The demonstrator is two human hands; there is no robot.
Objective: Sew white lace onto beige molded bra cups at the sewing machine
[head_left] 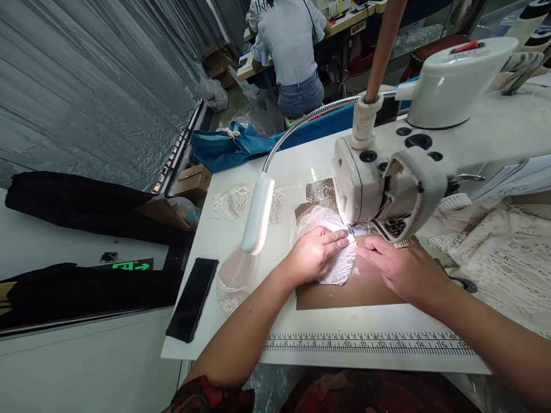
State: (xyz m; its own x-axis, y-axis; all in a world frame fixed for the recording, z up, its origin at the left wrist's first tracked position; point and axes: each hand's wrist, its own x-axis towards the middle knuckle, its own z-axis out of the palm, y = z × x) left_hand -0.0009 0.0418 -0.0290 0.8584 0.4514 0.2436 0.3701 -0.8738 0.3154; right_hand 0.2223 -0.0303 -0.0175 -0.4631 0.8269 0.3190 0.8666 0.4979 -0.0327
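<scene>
A piece of white lace fabric (343,268) lies under the head of a white sewing machine (350,183), its edge at the presser foot. My left hand (316,252) rests on this lace from the left, fingers stretched out flat and close to the needle area. From the right, my right hand (400,267) has its fingers curled, with the fingertips pinched at the lace's right edge. Beneath both hands is a brown plate (327,298) on the white table (279,318). The needle itself is hidden by the machine head.
A gooseneck lamp (258,215) hangs left of the work. Lace cups (232,202) and a black phone (192,299) lie further left. Cream lace (508,252) is heaped on the right, near dark scissor handles (465,284). A ruler strip (365,343) runs along the front edge. A co-worker (288,51) sits beyond.
</scene>
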